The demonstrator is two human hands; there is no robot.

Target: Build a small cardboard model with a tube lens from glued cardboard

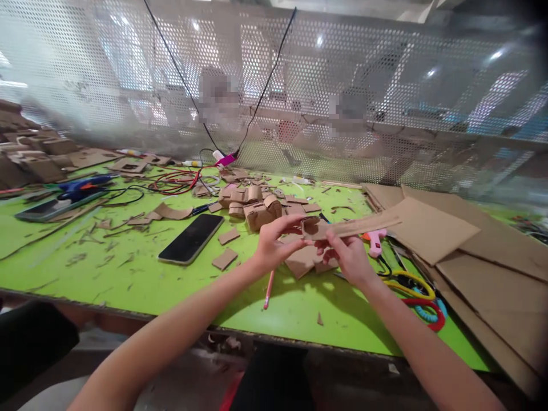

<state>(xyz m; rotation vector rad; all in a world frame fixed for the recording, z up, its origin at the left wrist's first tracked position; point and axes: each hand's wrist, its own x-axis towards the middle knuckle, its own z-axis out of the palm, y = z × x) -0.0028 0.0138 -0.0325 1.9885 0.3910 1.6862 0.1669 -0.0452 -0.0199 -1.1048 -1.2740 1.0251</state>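
My left hand (pixel 278 240) pinches a small curled cardboard piece (pixel 312 228) between thumb and fingers. From the right, my right hand (pixel 346 254) is closed on a long narrow cardboard strip (pixel 363 224) that meets this piece. I cannot tell whether the strip and the piece are joined. Just behind my left hand sits a rounded cardboard model (pixel 262 212). Flat cardboard scraps (pixel 299 262) lie under my hands, and a pink pencil (pixel 269 291) sticks out towards the table's front edge.
A phone (pixel 190 238) lies left of my hands. To the right are a pink glue gun (pixel 375 242), scissors with yellow and red handles (pixel 411 284) and stacked cardboard sheets (pixel 492 279). A blue glue gun (pixel 83 187) rests on a tray at left. A perforated screen (pixel 265 68) stands behind.
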